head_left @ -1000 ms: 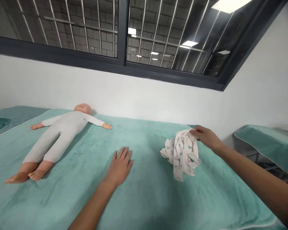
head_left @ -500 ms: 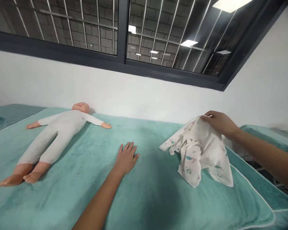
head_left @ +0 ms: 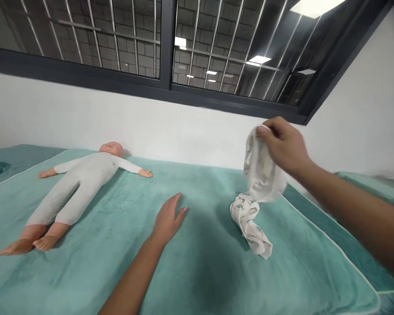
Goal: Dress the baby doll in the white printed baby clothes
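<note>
My right hand (head_left: 284,144) is closed on a white patterned baby garment (head_left: 258,188), holding it up so it hangs down to the teal towel (head_left: 200,262) covering the table; its lower end lies crumpled on the towel. My left hand (head_left: 168,218) rests on the towel with fingers stretched out, holding nothing, left of the garment. A baby doll (head_left: 82,179) in a white suit lies on its back at the far left, arms spread, head toward the wall.
A white wall (head_left: 184,131) runs behind the table under a dark-framed barred window (head_left: 167,48). Another teal-covered surface (head_left: 374,186) stands at the right, and one more at the far left (head_left: 6,159).
My right hand has lifted the garment higher off the towel, so it now hangs bunched instead of spread. My left hand has tilted slightly and stayed in place.
</note>
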Tool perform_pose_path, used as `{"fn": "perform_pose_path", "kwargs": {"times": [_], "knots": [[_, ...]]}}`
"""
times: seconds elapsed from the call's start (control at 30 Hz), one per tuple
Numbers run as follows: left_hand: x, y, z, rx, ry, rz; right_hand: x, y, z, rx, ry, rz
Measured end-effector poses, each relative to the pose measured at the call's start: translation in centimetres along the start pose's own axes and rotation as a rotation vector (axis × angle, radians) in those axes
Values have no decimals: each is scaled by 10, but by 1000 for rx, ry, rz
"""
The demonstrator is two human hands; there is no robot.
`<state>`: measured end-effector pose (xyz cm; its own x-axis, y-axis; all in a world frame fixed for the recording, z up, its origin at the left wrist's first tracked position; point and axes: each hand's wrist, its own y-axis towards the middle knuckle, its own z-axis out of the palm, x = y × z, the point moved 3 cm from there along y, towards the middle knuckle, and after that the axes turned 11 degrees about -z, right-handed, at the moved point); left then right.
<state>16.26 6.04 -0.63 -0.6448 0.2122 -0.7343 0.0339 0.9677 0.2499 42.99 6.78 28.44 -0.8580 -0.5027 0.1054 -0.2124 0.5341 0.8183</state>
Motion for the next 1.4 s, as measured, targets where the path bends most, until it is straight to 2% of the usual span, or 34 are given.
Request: {"fn": "perform_pose_path", "kwargs": {"times": [0.03, 0.1, 0.2, 0.27, 0.37, 0.43, 0.5, 0.57, 0.63, 0.7, 0.83, 0.93, 1.07, 1.17, 1.27, 1.33, 1.4], "knots": [[-3, -6, -8, -69, -82, -2, 21, 0, 13, 0, 63, -38], [-13, -20, -26, -240, -236, 34, 61, -5, 41, 82, 173, -107], [-37, -39, -59, -472, -362, 118, 115, -20, 81, 332, 285, -241], [-54, -42, -79, -514, -328, 108, 142, -32, 101, 507, 319, -336], [-67, -34, -107, -463, -190, -8, 168, -47, 119, 670, 338, -449], [-66, -25, -124, -437, -65, -43, 173, -53, 123, 716, 287, -509], [-63, -19, -141, -444, 71, 2, 170, -55, 124, 772, 183, -521], [-64, -17, -157, -478, 220, 67, 160, -54, 122, 849, 59, -467], [-71, -20, -175, -541, 379, 76, 145, -50, 117, 898, -53, -368], [-81, -26, -192, -603, 518, 27, 128, -45, 107, 876, -133, -260], [-96, -41, -221, -706, 640, -108, 103, -43, 81, 679, -129, -118], [-93, -45, -228, -633, 626, -167, 92, -54, 70, 659, 27, 1], [-71, -37, -224, -372, 611, -395, 79, -65, 80, 820, 202, 82], [-52, -17, -213, -198, 693, -508, 64, -65, 107, 950, 105, 81], [-29, 18, -197, -104, 770, -505, 48, -65, 145, 1068, -61, 98], [-13, 44, -183, -96, 810, -471, 43, -68, 171, 1082, -139, 120], [-1, 65, -165, -167, 862, -409, 48, -76, 193, 1039, -207, 140]]}}
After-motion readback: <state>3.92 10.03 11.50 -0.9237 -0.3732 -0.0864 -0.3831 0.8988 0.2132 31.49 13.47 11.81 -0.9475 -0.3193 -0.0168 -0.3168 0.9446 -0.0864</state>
